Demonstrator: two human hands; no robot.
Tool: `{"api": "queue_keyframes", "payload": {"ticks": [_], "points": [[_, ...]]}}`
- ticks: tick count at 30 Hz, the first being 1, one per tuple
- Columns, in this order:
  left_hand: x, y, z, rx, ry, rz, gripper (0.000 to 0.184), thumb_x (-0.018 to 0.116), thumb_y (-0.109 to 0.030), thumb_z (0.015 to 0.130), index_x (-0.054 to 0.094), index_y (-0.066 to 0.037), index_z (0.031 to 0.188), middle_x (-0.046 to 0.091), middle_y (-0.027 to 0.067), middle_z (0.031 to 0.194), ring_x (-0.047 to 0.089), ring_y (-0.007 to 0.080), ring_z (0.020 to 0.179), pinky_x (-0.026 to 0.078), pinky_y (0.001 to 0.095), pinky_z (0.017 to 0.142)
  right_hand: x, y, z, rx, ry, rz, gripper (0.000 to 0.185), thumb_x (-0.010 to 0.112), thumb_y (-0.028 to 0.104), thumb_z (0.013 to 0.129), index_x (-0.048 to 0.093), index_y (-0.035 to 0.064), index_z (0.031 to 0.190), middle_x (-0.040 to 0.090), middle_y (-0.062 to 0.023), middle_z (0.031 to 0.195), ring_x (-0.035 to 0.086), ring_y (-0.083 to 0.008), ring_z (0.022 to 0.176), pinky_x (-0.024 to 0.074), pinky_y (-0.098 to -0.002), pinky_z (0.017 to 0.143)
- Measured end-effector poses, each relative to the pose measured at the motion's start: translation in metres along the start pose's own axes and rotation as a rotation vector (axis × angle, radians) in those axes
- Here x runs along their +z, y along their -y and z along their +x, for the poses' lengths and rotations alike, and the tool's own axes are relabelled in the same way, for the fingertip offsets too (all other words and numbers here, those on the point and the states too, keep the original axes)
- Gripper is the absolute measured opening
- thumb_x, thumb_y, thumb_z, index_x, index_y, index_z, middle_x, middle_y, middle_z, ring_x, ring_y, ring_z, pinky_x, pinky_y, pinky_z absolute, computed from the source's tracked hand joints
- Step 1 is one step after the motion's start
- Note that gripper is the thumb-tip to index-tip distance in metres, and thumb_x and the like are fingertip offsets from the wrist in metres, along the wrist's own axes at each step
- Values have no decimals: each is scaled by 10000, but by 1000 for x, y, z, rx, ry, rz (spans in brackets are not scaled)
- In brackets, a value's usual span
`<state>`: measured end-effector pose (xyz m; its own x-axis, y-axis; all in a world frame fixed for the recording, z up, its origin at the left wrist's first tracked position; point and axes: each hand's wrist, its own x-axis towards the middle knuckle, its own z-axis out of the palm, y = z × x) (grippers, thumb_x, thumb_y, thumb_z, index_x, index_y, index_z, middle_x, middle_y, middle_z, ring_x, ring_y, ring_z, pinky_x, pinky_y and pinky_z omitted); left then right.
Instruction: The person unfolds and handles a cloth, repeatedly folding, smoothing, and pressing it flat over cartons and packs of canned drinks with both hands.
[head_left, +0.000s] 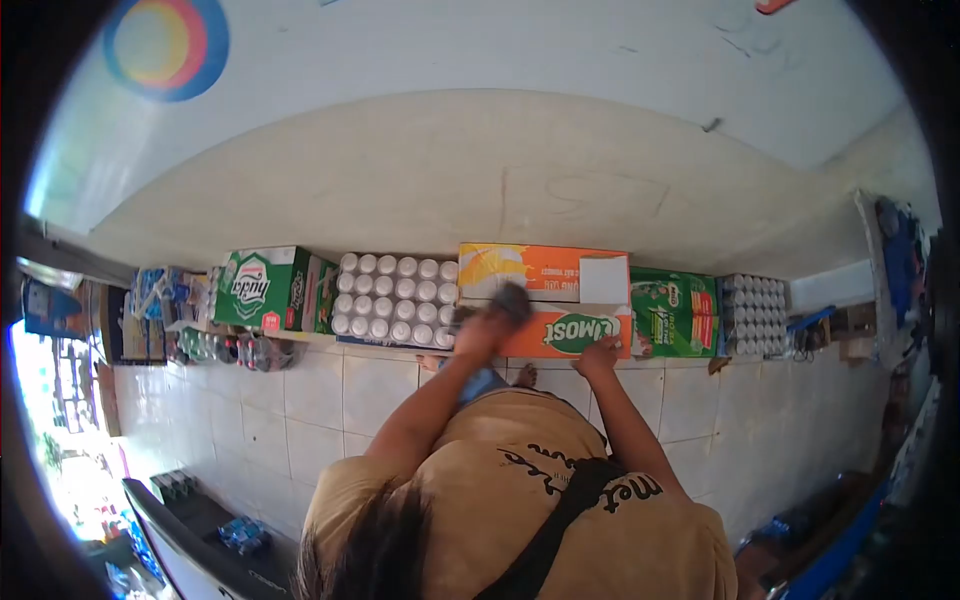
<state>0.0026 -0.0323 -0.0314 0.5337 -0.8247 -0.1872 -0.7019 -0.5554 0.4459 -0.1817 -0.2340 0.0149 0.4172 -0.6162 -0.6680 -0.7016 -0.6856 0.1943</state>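
In the head view, an orange carton (545,320) with a green "MOST" logo lies in front of me, against the wall. My left hand (482,335) is over the carton's left part, closed around a dark rounded object (511,300). Motion blur hides what kind of object it is. My right hand (597,357) holds the carton's front edge near its right corner, fingers bent over it. A pale blank patch (603,280) shows on the carton's upper right.
Left of the carton stands a tray of white-topped cans (398,300), then a green carton (262,288). On the right are a green Milo pack (675,312) and more stacked cans (755,312). Bottles (245,350) lie further left. White floor tiles (310,390) extend below.
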Motion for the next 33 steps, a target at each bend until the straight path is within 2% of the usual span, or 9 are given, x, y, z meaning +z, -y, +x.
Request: {"api": "queue_keyframes", "payload": {"ticks": [2,4,8,11,14,19,20,26,33], "points": [[-47,48,-25,-115,-331,135,439,580,-60,709,615,-220,1116,600,49,1149,572,281,1055,510,421,798,-3,4,3,135,-123,142,880,676,447,752,318,-1,1420,278,-285,1462,325,-428,1324,375,-522,1007],[-74,92,-58,-659,-245,-152,543,517,0,692,599,-269,1157,644,113,1094,600,342,1031,491,449,828,-15,-2,18,-458,-23,360,693,657,449,774,497,34,1305,475,-245,1344,454,-353,1256,397,-452,1003],[-98,168,-125,-662,-761,-1298,712,366,113,672,501,-84,1343,586,126,1233,568,266,1125,454,346,951,-41,55,7,-675,-124,527,629,610,520,825,538,45,1232,619,-225,1142,601,-340,1067,479,-396,892],[-173,106,-164,-590,-810,-1585,709,409,68,705,438,-87,1396,515,138,1307,558,254,1121,469,344,942,-78,109,-23,-865,206,848,619,599,500,850,520,23,1237,622,-222,1118,613,-307,1031,478,-377,879],[-213,48,-181,-466,-757,-1700,655,492,33,778,417,-105,1415,563,93,1254,578,181,1053,470,301,898,-150,147,-100,-1155,85,459,615,606,446,875,486,-3,1278,589,-213,1162,608,-288,1006,476,-362,865],[-258,18,-196,-200,-585,-1517,508,514,-142,938,393,-93,1429,422,51,1434,356,145,1315,266,287,1083,-207,212,-185,-1261,421,656,686,641,397,871,384,-17,1354,471,-238,1342,463,-308,1261,374,-365,1027],[-274,15,-205,-164,-551,-1460,500,511,-145,944,395,-89,1427,406,51,1449,346,143,1322,246,287,1092,-208,226,-194,-1260,363,706,587,658,263,881,378,25,1338,530,-125,1260,533,-190,1052,431,-320,918],[-316,85,-270,-173,-630,-1272,307,532,-49,930,613,-55,1227,615,19,1203,529,96,1102,395,243,951,-161,333,-210,-1298,-87,1310,566,739,105,789,394,41,1232,523,-117,1192,566,-207,1026,472,-346,871],[-362,175,-316,-97,-624,-1200,271,545,8,888,664,-49,1124,654,27,1025,557,92,935,442,247,839,-168,439,-245,-1216,390,1448,710,744,55,780,340,52,1364,602,-88,1107,591,-150,958,495,-291,821]]}}
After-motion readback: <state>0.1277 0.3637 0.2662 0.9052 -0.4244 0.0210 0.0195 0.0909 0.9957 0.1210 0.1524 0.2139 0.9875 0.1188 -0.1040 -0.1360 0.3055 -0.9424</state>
